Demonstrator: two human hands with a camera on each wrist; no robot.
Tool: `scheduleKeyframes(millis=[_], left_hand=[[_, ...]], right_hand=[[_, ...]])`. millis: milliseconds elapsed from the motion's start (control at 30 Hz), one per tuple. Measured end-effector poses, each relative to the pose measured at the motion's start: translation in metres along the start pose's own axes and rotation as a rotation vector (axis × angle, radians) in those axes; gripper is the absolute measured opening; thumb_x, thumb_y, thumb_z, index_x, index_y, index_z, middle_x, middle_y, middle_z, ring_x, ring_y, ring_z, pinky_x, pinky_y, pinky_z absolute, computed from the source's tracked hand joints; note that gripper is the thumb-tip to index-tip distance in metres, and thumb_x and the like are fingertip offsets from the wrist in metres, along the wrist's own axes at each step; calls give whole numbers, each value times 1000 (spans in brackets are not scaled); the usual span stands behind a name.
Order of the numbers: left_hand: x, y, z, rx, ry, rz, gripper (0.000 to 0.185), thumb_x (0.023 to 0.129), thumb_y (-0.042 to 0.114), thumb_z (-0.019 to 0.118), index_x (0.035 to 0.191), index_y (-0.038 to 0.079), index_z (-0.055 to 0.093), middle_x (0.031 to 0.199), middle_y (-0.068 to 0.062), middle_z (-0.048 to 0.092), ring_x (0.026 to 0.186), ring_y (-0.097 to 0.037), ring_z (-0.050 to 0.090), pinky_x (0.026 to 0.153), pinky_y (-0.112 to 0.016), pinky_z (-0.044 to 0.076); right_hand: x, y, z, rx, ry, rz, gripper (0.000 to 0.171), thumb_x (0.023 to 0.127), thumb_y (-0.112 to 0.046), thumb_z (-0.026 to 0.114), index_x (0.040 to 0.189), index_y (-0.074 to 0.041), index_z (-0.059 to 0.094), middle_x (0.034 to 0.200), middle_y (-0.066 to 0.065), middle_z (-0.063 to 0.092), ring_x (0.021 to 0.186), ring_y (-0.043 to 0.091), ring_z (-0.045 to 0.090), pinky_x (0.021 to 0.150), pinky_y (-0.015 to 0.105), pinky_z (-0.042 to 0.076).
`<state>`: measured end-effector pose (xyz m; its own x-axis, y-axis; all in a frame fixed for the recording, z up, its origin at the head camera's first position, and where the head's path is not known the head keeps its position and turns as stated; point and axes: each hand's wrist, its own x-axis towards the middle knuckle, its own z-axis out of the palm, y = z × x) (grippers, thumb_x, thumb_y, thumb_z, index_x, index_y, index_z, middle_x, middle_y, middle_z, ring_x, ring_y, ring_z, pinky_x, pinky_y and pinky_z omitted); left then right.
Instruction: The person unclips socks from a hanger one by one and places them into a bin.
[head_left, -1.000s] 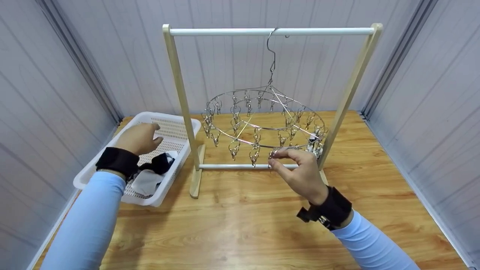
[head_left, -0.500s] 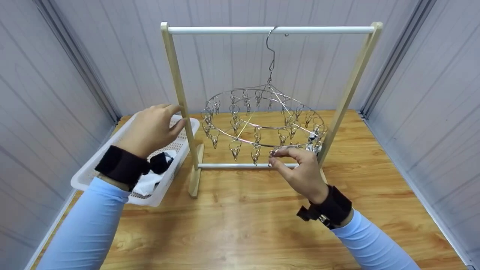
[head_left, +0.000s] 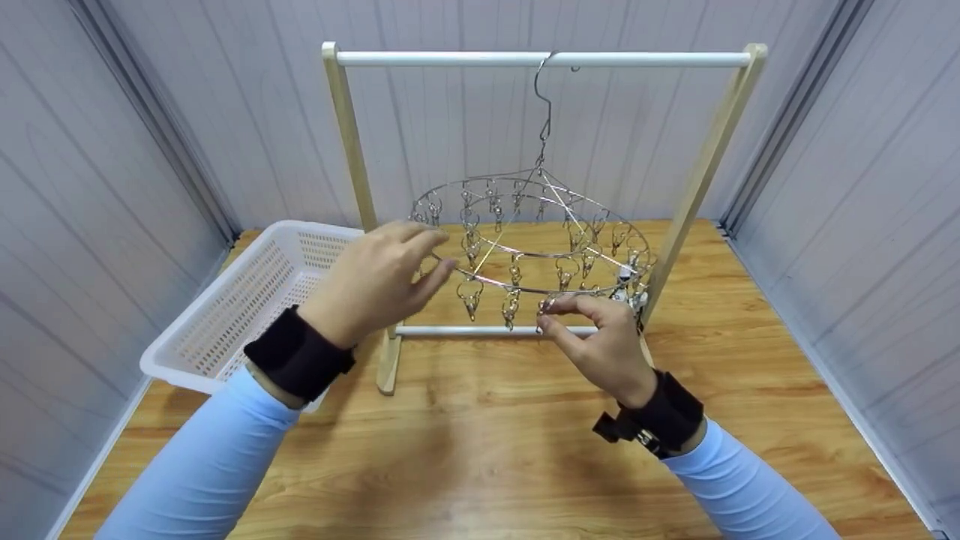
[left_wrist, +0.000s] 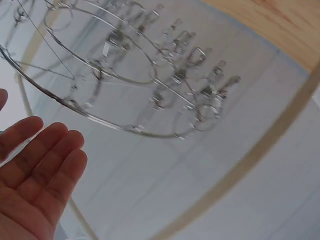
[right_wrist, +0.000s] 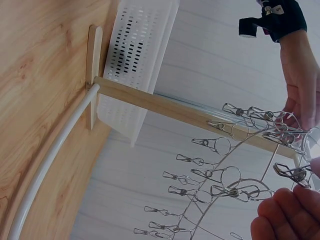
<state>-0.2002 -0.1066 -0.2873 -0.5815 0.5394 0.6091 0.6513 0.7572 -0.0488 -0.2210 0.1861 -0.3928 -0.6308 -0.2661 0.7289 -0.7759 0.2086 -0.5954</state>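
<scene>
A round wire hanger (head_left: 495, 282) with several metal clips hangs by its hook (head_left: 537, 82). My right hand (head_left: 607, 349) pinches one of these clips (right_wrist: 295, 172) at the near edge of the ring between thumb and fingertips. Over at the ring's left side is my left hand (head_left: 379, 281), its fingers loosely extended and holding nothing. In the left wrist view its fingers (left_wrist: 47, 155) lie apart from the wire ring. Something small, white and dark (head_left: 628, 298) is at the ring's right edge, partly hidden by clips.
A wooden rack with a white top bar (head_left: 450, 59) bears the hanger; its left post (head_left: 346, 135) is close to my left hand. Behind my left arm stands a white perforated basket (head_left: 161, 366), its near part hidden. Panelled walls (head_left: 847, 225) enclose the wooden surface (head_left: 480, 450).
My left hand has moved right from over the basket, past the rack's left post, to the ring's left side. The right hand keeps its pinch on the clip.
</scene>
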Motion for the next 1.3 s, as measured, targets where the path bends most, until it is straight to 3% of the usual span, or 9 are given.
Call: scheduleKeyframes(millis=[267, 467, 767, 900, 1133, 1300], left_hand=[[7, 27, 15, 170, 99, 159, 35, 102, 32, 75, 109, -2, 78, 104, -16, 82, 93, -32, 80, 85, -44, 68], [7, 38, 27, 303, 121, 181, 41, 96, 43, 81, 96, 3, 75, 101, -15, 82, 88, -30, 79, 81, -41, 67], [6, 43, 38, 474, 203, 206, 14, 91, 8, 77, 78, 8, 72, 74, -4, 71, 67, -21, 69, 56, -31, 56], [4, 42, 38, 524, 192, 210, 3, 87, 3, 79, 88, 5, 78, 78, -6, 75, 68, -20, 72, 57, -31, 61], [-1, 40, 37, 534, 135, 178, 8, 87, 1, 79, 94, 4, 78, 83, -9, 77, 72, -20, 75, 55, -31, 63], [-3, 36, 38, 521, 101, 160, 8, 86, -3, 77, 89, 4, 74, 82, -9, 76, 72, -21, 77, 54, -31, 62]], right_hand=[[0, 1, 1, 11, -6, -5, 12, 86, 8, 83, 96, 3, 81, 94, 17, 82, 93, 15, 79, 94, 16, 58], [-1, 1, 2, 0, -6, -7, 12, 85, 7, 84, 96, 2, 81, 94, 17, 82, 93, 20, 80, 94, 16, 58], [-1, -2, 3, -16, -33, 9, 13, 87, 5, 84, 99, 1, 81, 97, 12, 83, 93, 28, 80, 95, 19, 59], [-1, -3, 3, -7, -37, 12, 12, 88, 3, 83, 100, 0, 81, 97, 11, 83, 92, 25, 80, 93, 18, 59], [-2, -6, 2, 48, -34, -3, 16, 88, 7, 83, 103, 5, 79, 95, 14, 83, 89, 9, 77, 85, 17, 63], [-2, -12, -4, 25, -22, -48, 26, 86, 10, 83, 111, 8, 78, 95, 15, 82, 86, 16, 79, 83, 17, 63]])
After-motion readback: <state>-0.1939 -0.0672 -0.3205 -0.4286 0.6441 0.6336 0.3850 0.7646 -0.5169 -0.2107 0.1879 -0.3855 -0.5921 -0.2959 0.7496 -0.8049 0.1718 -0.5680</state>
